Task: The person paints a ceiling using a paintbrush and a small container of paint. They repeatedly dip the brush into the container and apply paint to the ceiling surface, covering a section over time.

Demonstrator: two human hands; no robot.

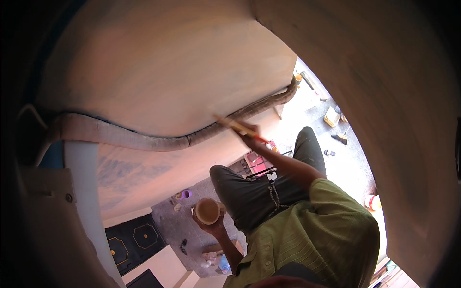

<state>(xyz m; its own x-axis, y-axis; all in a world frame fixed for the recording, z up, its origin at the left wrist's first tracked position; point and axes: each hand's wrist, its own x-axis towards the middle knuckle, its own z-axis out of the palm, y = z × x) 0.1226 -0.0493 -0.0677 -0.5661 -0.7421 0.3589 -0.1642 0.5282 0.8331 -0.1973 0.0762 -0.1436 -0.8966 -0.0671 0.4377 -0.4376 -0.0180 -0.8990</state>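
Slantwise, paintbrush [243, 128] clasped in right grip [253, 137], jutting leftward beyond it, cup [218, 206] clasped in left grip [214, 229]

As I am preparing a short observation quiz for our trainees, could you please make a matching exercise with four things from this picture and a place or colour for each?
Things:
1. Brush
2. Tan container
3. Shirt
4. Purple container

Places or colours:
A. Green
B. On the floor below
C. Held in the right hand
D. Held in the left hand

Right pairs: 1-C, 2-D, 3-A, 4-B.
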